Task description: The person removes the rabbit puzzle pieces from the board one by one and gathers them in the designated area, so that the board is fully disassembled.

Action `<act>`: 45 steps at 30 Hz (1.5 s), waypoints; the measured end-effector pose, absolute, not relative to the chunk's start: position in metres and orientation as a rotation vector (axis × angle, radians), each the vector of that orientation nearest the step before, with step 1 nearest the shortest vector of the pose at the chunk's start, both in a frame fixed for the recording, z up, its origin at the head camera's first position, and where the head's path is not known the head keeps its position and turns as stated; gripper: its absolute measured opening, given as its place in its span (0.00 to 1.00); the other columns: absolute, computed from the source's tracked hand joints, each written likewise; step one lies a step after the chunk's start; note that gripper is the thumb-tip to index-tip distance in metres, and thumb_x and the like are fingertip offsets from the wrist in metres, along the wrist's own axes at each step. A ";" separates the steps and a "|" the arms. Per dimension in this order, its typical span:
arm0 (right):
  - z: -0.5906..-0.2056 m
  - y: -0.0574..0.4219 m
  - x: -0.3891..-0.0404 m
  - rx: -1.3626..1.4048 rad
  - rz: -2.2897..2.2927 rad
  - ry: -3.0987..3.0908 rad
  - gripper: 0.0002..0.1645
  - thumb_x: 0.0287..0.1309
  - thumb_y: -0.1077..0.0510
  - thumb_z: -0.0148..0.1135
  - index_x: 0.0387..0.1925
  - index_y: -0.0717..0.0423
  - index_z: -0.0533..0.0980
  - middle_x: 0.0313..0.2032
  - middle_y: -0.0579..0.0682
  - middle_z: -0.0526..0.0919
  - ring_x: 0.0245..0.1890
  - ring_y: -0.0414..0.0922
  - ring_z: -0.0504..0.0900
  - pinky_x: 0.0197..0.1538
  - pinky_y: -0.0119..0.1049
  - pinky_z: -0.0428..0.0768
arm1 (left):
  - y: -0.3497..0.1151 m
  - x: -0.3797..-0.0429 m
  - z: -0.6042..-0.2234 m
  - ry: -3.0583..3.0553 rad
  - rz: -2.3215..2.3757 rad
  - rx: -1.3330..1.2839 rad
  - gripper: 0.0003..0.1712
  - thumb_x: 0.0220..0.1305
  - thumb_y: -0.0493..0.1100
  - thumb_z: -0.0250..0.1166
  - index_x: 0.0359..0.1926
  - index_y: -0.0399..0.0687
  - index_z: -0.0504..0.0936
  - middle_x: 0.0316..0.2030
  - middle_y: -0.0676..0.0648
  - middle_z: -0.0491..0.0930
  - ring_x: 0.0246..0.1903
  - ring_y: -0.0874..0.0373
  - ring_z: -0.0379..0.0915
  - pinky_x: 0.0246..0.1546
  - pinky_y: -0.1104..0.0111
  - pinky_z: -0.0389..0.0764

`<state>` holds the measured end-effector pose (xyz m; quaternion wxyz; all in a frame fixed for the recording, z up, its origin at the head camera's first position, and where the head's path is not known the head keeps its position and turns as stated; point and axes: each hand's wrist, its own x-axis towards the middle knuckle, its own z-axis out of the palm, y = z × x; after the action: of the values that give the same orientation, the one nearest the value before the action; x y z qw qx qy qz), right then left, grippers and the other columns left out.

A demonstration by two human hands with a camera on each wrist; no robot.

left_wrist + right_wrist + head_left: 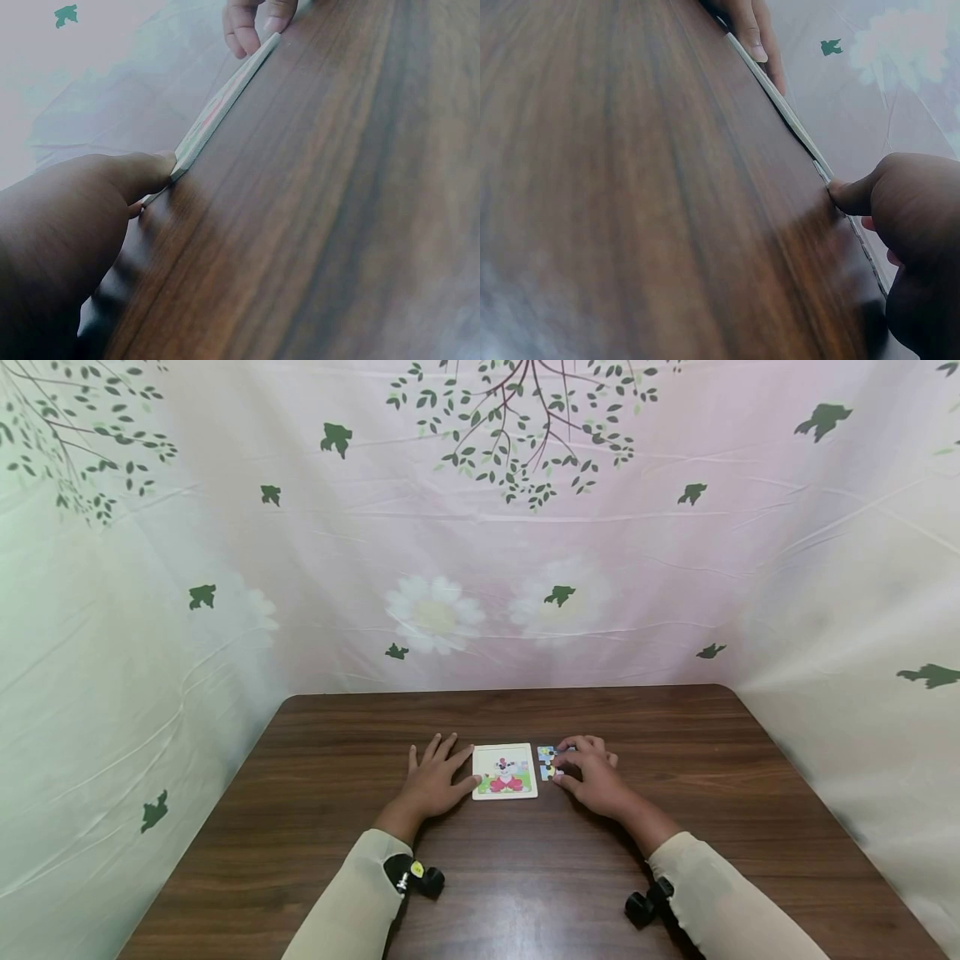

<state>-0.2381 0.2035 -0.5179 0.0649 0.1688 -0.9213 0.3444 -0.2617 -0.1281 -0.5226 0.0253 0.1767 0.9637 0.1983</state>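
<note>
A square picture board (487,756) with a pale border lies flat on the table, showing a cartoon animal in pink on green ground. My left hand (431,787) rests at its left side, fingers spread, with the thumb and forefinger touching the edge. Just right of the board are blue and yellow jigsaw pieces (546,771), laid out close together. Bent fingers of my right hand (598,783) rest over them, the thumb at their near edge. That hand covers part of the pieces. In the right wrist view, the thumb (847,196) touches the pieces' thin edge.
The brown wood-grain table (502,877) carries the board and pieces near its far side. A pale cloth (480,543) printed with leaves, birds and flowers hangs behind and at both sides. Black wrist cameras sit at both sleeves.
</note>
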 end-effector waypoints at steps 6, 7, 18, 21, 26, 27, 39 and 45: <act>-0.518 0.203 -0.238 0.515 1.035 -2.776 0.07 0.68 0.60 0.75 0.46 0.52 0.89 0.64 0.57 0.79 0.72 0.64 0.62 0.62 0.64 0.54 | -0.128 -0.262 -0.523 2.979 0.610 0.546 0.41 0.78 0.73 0.56 0.85 0.68 0.66 0.88 0.45 0.54 0.89 0.39 0.39 0.82 0.26 0.35; -0.518 0.203 -0.238 0.514 1.034 -2.776 0.07 0.68 0.60 0.75 0.46 0.52 0.89 0.64 0.56 0.79 0.72 0.64 0.62 0.62 0.64 0.54 | -0.128 -0.262 -0.524 2.978 0.610 0.546 0.41 0.78 0.73 0.56 0.85 0.68 0.66 0.88 0.45 0.54 0.89 0.39 0.39 0.82 0.26 0.35; -0.519 0.202 -0.238 0.511 1.023 -2.754 0.11 0.68 0.59 0.76 0.51 0.53 0.90 0.64 0.54 0.79 0.73 0.63 0.63 0.63 0.64 0.55 | -0.128 -0.262 -0.524 2.982 0.588 0.542 0.42 0.78 0.74 0.55 0.85 0.69 0.65 0.88 0.45 0.53 0.89 0.39 0.39 0.83 0.26 0.34; -0.518 0.200 -0.239 0.511 1.024 -2.741 0.12 0.67 0.59 0.77 0.50 0.53 0.89 0.64 0.54 0.80 0.73 0.63 0.64 0.63 0.63 0.55 | -0.127 -0.262 -0.523 2.979 0.586 0.539 0.42 0.78 0.74 0.55 0.85 0.68 0.65 0.88 0.45 0.53 0.89 0.39 0.39 0.83 0.26 0.34; -0.517 0.196 -0.241 0.534 1.027 -2.721 0.12 0.66 0.61 0.77 0.50 0.54 0.89 0.63 0.54 0.81 0.71 0.61 0.67 0.62 0.61 0.55 | -0.128 -0.261 -0.521 2.982 0.598 0.542 0.42 0.78 0.73 0.56 0.85 0.67 0.66 0.88 0.44 0.55 0.89 0.38 0.41 0.82 0.26 0.35; -0.516 0.195 -0.241 0.541 1.029 -2.719 0.12 0.66 0.61 0.77 0.50 0.54 0.89 0.63 0.54 0.81 0.70 0.60 0.68 0.62 0.61 0.55 | -0.128 -0.261 -0.521 2.984 0.599 0.544 0.41 0.78 0.73 0.56 0.84 0.67 0.67 0.88 0.44 0.55 0.89 0.38 0.41 0.82 0.25 0.35; -0.517 0.183 -0.243 0.586 1.055 -2.672 0.15 0.64 0.63 0.78 0.52 0.54 0.88 0.62 0.52 0.81 0.57 0.51 0.74 0.61 0.60 0.55 | -0.127 -0.258 -0.518 2.982 0.616 0.554 0.42 0.78 0.73 0.56 0.84 0.65 0.67 0.87 0.43 0.55 0.89 0.38 0.41 0.82 0.25 0.36; -0.516 0.172 -0.245 0.601 1.086 -2.687 0.16 0.67 0.63 0.76 0.55 0.56 0.88 0.63 0.53 0.80 0.67 0.56 0.74 0.64 0.61 0.55 | -0.127 -0.258 -0.518 2.978 0.627 0.550 0.41 0.78 0.72 0.57 0.84 0.65 0.68 0.87 0.43 0.55 0.89 0.38 0.41 0.82 0.25 0.35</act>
<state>-0.2447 0.1720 -0.5162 0.0909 0.2024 -0.9040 0.3654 -0.2576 -0.1271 -0.5177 0.0246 0.1778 0.9626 0.2028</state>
